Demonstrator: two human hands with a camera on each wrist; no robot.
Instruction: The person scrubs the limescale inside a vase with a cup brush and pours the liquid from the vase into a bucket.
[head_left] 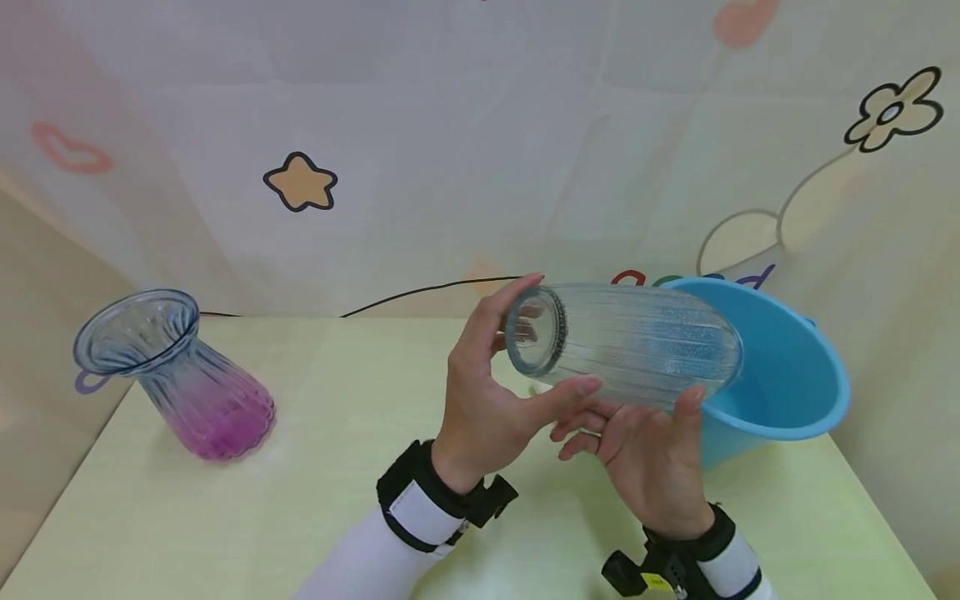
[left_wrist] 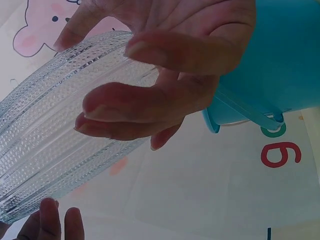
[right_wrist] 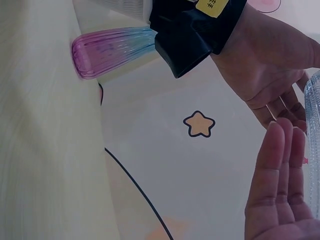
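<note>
A clear ribbed glass vase (head_left: 630, 342) lies sideways in the air above the table. My left hand (head_left: 487, 392) grips its left end, thumb below and fingers around the far side. Under the right part of the vase is my right hand (head_left: 652, 467), palm up, thumb against the glass. Its fingers (right_wrist: 282, 170) look nearly straight in the right wrist view. Dotted texture covers the vase wall (left_wrist: 60, 135) in the left wrist view. Behind the vase's right end stands a light blue bucket (head_left: 787, 358).
A blue-to-pink fluted glass vase (head_left: 217, 400) with a flared rim leans at the table's left. The pale table (head_left: 322, 500) meets a printed cloth backdrop (head_left: 465, 150). The bucket stands near the table's right edge, its handle (left_wrist: 250, 110) hanging down its side.
</note>
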